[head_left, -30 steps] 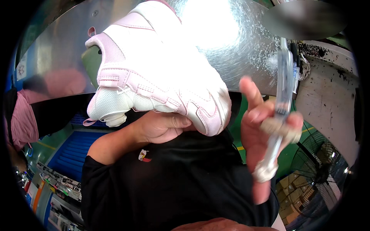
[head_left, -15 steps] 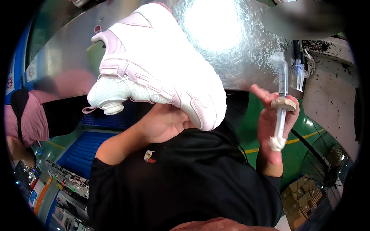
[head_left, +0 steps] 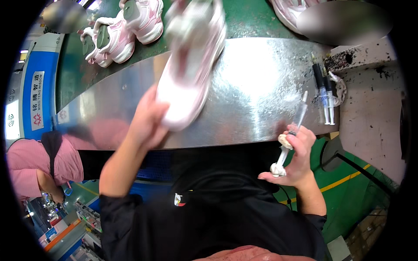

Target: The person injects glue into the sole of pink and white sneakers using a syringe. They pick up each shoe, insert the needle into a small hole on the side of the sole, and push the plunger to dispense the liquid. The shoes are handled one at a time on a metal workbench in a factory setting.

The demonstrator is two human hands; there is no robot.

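A pink and white sneaker (head_left: 191, 87), smeared by motion, is over the metal plate (head_left: 244, 126). My left hand (head_left: 150, 115) is closed on its near end, and its far part reaches the top of the picture. My right hand (head_left: 300, 154) holds a clear syringe (head_left: 300, 115) with the tip pointing away from me, over the plate's front edge. Pale, lumpy wrapping covers the syringe's finger flange and its plunger end. The right thumb lies beside the plunger end; whether it presses there I cannot tell.
Several pink and white sneakers (head_left: 115, 39) stand on a green surface at the far left; part of another (head_left: 287, 15) shows far right. Two syringes (head_left: 324, 95) lie at the plate's right. A person in pink (head_left: 56, 158) is at left, a blue machine (head_left: 43, 87) beyond.
The sneaker has swung from side-on, close to me, to pointing away over the plate. My right hand has moved slightly left with the syringe tilted. More sneakers show at the back.
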